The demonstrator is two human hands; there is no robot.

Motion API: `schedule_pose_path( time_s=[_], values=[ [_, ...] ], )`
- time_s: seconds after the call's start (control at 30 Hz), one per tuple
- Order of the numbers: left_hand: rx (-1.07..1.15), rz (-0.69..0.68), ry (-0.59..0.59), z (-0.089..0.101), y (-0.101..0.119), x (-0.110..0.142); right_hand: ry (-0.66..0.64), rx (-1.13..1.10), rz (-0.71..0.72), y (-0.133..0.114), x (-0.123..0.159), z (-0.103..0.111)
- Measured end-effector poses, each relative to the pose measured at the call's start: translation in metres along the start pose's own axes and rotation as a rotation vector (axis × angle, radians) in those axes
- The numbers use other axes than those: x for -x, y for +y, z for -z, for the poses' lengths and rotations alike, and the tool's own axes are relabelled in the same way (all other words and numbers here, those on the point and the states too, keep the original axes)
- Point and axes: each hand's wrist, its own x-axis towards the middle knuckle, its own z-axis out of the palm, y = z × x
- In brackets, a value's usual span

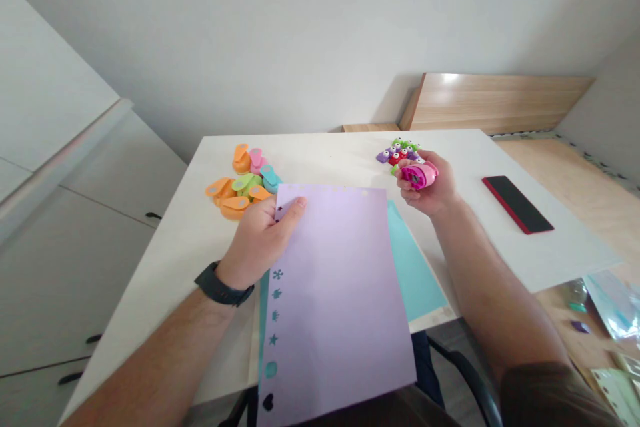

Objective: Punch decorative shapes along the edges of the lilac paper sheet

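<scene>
My left hand (263, 233) grips the upper left edge of a purple sheet of paper (340, 293), thumb on top. Down the sheet's left edge runs a row of punched shapes, among them a star, a crown and a heart; small holes also line its top edge. In my right hand (435, 187) is a pink craft punch (420, 175), its underside turned partly toward me, held apart from the paper. Beneath the purple sheet lies a light blue sheet (413, 267) on the table. Just behind my right hand sits a cluster of small purple, red and green punches (397, 151).
Several larger orange, pink, green and blue lever punches (245, 183) stand at the left of the white table (320, 157). A black and red flat object (517, 205) lies at the right. White cabinets (75, 233) flank the left side; a wooden bed frame (500, 103) is at right.
</scene>
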Motion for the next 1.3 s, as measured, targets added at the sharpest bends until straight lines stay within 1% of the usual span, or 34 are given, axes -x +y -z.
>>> schedule_pose_path(
  time_s=[0.03, 0.1, 0.27, 0.37, 0.53, 0.63, 0.83, 0.93, 1.0, 1.07, 1.17, 1.3],
  values=[
    [-0.014, -0.02, 0.004, 0.002, -0.001, -0.001, 0.012, 0.003, 0.007, 0.0, 0.0, -0.001],
    [0.034, -0.026, 0.052, 0.008, -0.002, -0.003, 0.035, 0.012, 0.023, 0.0, 0.001, -0.004],
    [0.14, 0.032, 0.277, 0.017, -0.003, -0.006, 0.063, 0.037, 0.039, 0.001, 0.002, -0.008],
    [0.28, 0.048, 0.391, 0.018, 0.0, -0.008, 0.058, 0.033, 0.039, 0.002, 0.001, -0.008],
    [0.438, 0.018, 0.486, 0.015, 0.01, -0.01, 0.063, 0.046, 0.031, 0.001, 0.002, -0.009],
    [0.462, 0.027, 0.51, 0.015, 0.013, -0.01, 0.042, 0.129, 0.003, 0.004, 0.004, -0.011],
    [0.442, 0.031, 0.506, 0.014, 0.014, -0.009, -0.002, 0.443, -0.032, 0.019, 0.008, -0.02],
    [0.431, 0.038, 0.492, 0.015, 0.013, -0.008, -0.102, 0.646, -0.06, 0.026, 0.011, -0.023],
    [0.431, 0.037, 0.484, 0.015, 0.012, -0.008, -0.18, 0.768, -0.033, 0.029, 0.012, -0.023],
    [0.441, 0.036, 0.477, 0.014, 0.011, -0.008, -0.217, 0.856, 0.006, 0.029, 0.013, -0.022],
    [0.445, 0.028, 0.47, 0.013, 0.01, -0.008, -0.188, 0.943, 0.041, 0.025, 0.013, -0.017],
    [0.456, 0.016, 0.469, 0.012, 0.011, -0.008, -0.089, 1.037, 0.091, 0.017, 0.014, -0.011]
  ],
)
